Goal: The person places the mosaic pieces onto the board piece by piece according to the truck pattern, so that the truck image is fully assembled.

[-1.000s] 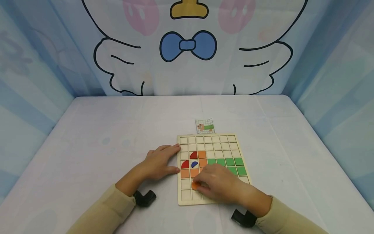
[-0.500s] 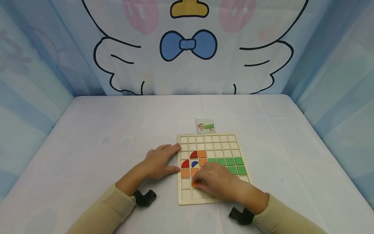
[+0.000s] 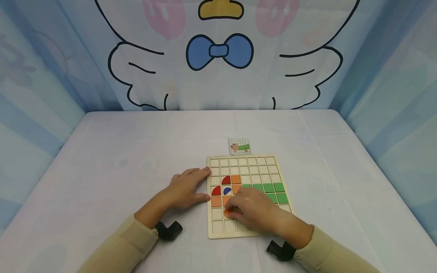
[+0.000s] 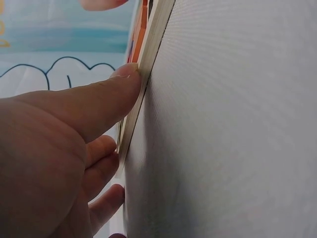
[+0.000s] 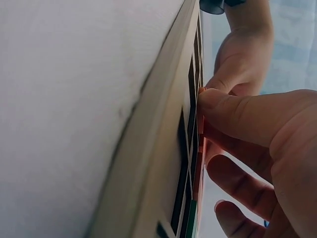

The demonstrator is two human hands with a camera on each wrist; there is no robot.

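Note:
A wooden grid board (image 3: 225, 236) lies on the table, with red, orange, green and blue-and-white pieces set in its cells. My left hand (image 3: 186, 189) rests along the board's left edge, fingers extended; in the left wrist view its thumb (image 4: 111, 99) touches that edge. Over the lower part of the board, my right hand (image 3: 254, 210) pinches an orange piece (image 3: 228, 214) with a rounded edge between thumb and finger. The piece sits at a cell just below the row of orange squares (image 3: 216, 201). In the right wrist view the thumb (image 5: 233, 109) covers most of it.
A small picture card (image 3: 239, 146) printed with a gridded animal figure lies behind the board's top edge. Green squares (image 3: 279, 188) fill cells on the board's right. Black wrist devices (image 3: 169, 231) sit by both cuffs. A printed curtain (image 3: 218, 87) stands behind the table.
My right hand has shifted slightly left and up, turning the orange piece a little at the same cell. The left hand has stayed at the board's edge.

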